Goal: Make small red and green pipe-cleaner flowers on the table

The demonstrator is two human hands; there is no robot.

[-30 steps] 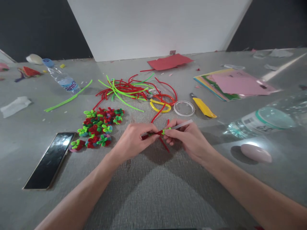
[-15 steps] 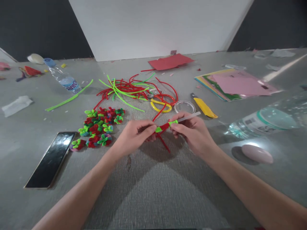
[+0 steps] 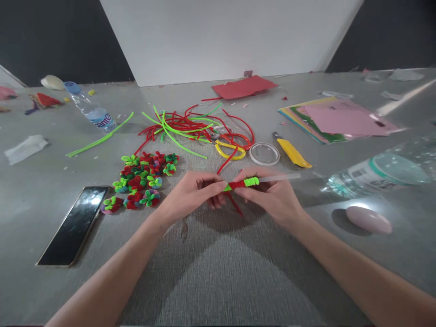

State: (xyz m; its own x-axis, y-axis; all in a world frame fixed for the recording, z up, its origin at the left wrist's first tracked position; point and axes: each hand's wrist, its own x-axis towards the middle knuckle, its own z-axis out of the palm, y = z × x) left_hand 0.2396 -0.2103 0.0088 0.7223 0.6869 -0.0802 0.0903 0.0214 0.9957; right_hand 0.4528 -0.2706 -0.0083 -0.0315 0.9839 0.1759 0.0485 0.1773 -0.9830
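Observation:
My left hand (image 3: 190, 193) and my right hand (image 3: 269, 195) meet over the grey table (image 3: 218, 272). Between them is a thin pale stick (image 3: 282, 177) with red and green pipe cleaner (image 3: 243, 183) coiled round it. The left fingers pinch the coil's left end. The right fingers close on the stick under the green coil, and the stick juts out to the right. A loose red pipe cleaner tail (image 3: 235, 204) hangs down below the hands.
Several small pipe-cleaner flowers (image 3: 141, 179) lie left of the hands, a phone (image 3: 73, 225) nearer me. Behind: loose red and green pipe cleaners (image 3: 190, 125), yellow scissors (image 3: 230, 150), tape ring (image 3: 265, 153), yellow cutter (image 3: 293, 152), coloured paper (image 3: 337, 119), two water bottles (image 3: 90, 109) (image 3: 378, 170), pink oval object (image 3: 368, 219).
The stick has slid rightward and levelled out. More green coil now shows on it between my hands, and my right hand has shifted slightly right.

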